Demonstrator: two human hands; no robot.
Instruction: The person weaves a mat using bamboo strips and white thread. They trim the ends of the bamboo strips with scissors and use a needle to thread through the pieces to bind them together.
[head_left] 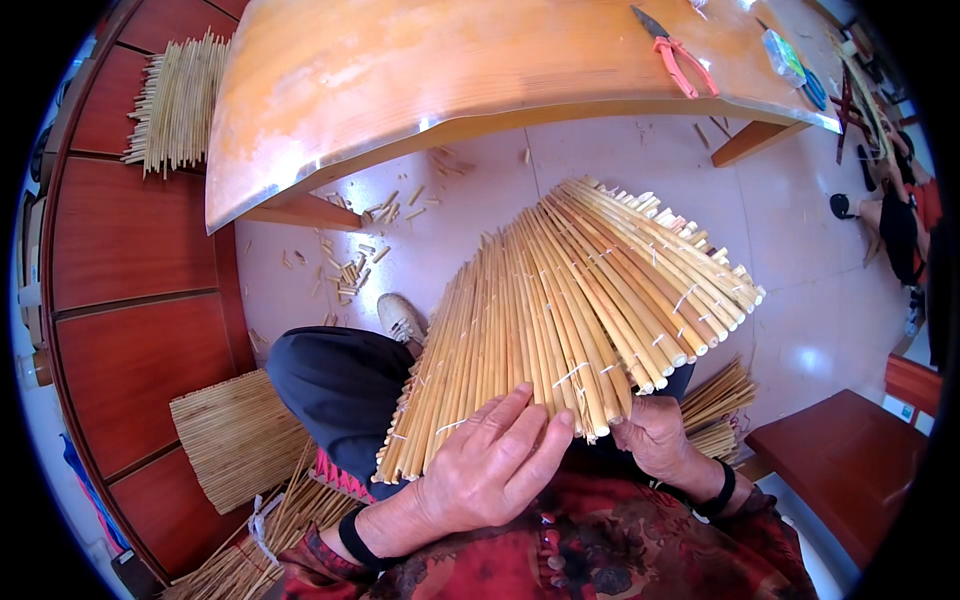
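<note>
Across my lap lies a mat of tan reed stalks (530,310), bound side by side with white thread. It is bowed, its right part fanning out toward the far right. My left hand (490,450) rests on the near edge with fingers stretched over the stalk ends and threads. At the near right corner, my right hand (655,437) is closed on the stalk ends, thumb and fingers pinched together. Part of that grip is hidden under the mat.
Ahead stands a wooden table (400,70) bearing red-handled pliers (675,55) and blue-handled scissors (813,90). Cut reed pieces (350,272) litter the floor. A finished-looking mat (240,435) and loose reed bundles (720,400) flank me. A brown stool (840,470) stands right.
</note>
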